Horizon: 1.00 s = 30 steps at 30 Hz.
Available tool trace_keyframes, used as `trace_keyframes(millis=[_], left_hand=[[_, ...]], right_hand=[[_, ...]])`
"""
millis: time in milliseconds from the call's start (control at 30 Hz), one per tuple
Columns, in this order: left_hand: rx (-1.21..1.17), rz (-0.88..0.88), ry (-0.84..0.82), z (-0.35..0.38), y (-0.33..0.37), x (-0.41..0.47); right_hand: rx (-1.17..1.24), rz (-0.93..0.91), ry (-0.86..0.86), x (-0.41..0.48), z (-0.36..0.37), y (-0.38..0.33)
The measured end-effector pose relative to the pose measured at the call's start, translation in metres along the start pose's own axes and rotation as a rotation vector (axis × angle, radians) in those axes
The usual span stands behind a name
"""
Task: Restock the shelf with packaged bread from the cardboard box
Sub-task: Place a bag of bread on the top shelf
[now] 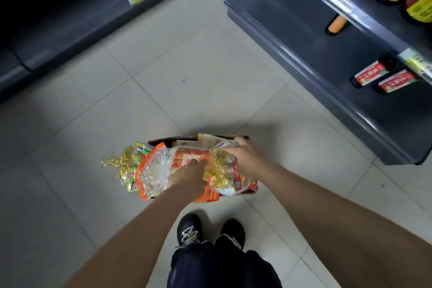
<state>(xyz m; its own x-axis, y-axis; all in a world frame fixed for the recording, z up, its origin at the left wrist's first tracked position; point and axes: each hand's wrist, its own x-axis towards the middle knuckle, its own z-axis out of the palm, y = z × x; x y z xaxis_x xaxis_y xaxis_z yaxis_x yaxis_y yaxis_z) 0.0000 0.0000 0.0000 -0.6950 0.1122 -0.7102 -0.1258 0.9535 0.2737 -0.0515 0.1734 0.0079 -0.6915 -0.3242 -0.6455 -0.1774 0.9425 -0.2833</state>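
box: cardboard box [161,141] on the tiled floor [187,77], just ahead of two black shoes [189,229], crammed with packaged bread rising above its rim.
left hand: left hand [187,180] reaches down into the box onto the middle package [187,155], orange and white; fingers bent downward against it, close together; whether they pinch the wrapper cannot be told.
right hand: right hand [245,159] lies over the gold-tied bag [228,183] at the box's right side, fingers curled over its far end, gripping the plastic.
other bread: orange bag [152,170] leans out over the box's left edge, beside a green bag [134,159].
shelf: dark shelf [304,30] stands to the right, well apart from the box, bottles [371,73] on it.
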Motion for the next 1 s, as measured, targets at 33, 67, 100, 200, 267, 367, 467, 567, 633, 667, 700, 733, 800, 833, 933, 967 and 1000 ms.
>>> trace_keyframes(millis=[33, 67, 100, 200, 267, 367, 467, 567, 633, 667, 700, 733, 800, 833, 933, 967, 1000], left_hand=[[0.001, -0.002, -0.001, 0.004, -0.001, 0.005], [-0.002, -0.009, 0.015, 0.009, -0.004, 0.012], [0.012, -0.014, 0.021, 0.014, -0.007, 0.017], [0.005, -0.028, 0.037, 0.02, -0.012, 0.024], [-0.03, -0.036, 0.065, 0.019, -0.015, 0.025], [-0.221, -0.083, 0.106, 0.013, -0.015, 0.019], [-0.441, -0.113, 0.083, 0.0, -0.01, 0.003], [-0.522, -0.096, 0.01, -0.011, -0.005, -0.011], [-0.622, -0.124, 0.016, -0.028, 0.005, -0.026], [-0.701, -0.144, 0.048, -0.042, 0.011, -0.038], [-0.772, -0.167, 0.087, -0.057, 0.017, -0.05], [-0.811, -0.176, 0.126, -0.07, 0.021, -0.061], [-0.814, -0.168, 0.195, -0.096, 0.022, -0.081], [-0.811, -0.172, 0.223, -0.111, 0.023, -0.091], [-0.89, -0.166, 0.305, -0.154, 0.022, -0.121], [-0.968, -0.164, 0.328, -0.17, 0.021, -0.131], [-1.025, -0.15, 0.348, -0.186, 0.017, -0.143]], right_hand=[[-0.05, -0.016, -0.004, 0.009, 0.006, -0.001], [-0.073, -0.027, 0.015, 0.017, 0.012, 0.001], [-0.107, -0.043, 0.025, 0.024, 0.02, 0.001], [-0.185, -0.066, 0.091, 0.038, 0.032, 0.003], [-0.2, -0.083, 0.126, 0.039, 0.032, 0.006], [-0.136, -0.053, 0.11, 0.027, 0.016, 0.01], [-0.04, 0.018, 0.107, 0.012, -0.013, 0.015], [0.076, 0.033, 0.135, -0.006, -0.048, 0.004], [0.112, 0.018, 0.162, -0.021, -0.074, -0.01], [0.121, 0.015, 0.171, -0.028, -0.088, -0.017], [0.129, 0.014, 0.184, -0.036, -0.102, -0.024], [0.139, 0.017, 0.199, -0.043, -0.117, -0.031], [0.167, 0.036, 0.227, -0.056, -0.148, -0.043], [0.19, 0.04, 0.246, -0.064, -0.163, -0.05], [0.277, 0.015, 0.307, -0.086, -0.206, -0.076], [0.332, 0.001, 0.335, -0.091, -0.219, -0.085], [0.401, -0.012, 0.363, -0.096, -0.232, -0.094]])
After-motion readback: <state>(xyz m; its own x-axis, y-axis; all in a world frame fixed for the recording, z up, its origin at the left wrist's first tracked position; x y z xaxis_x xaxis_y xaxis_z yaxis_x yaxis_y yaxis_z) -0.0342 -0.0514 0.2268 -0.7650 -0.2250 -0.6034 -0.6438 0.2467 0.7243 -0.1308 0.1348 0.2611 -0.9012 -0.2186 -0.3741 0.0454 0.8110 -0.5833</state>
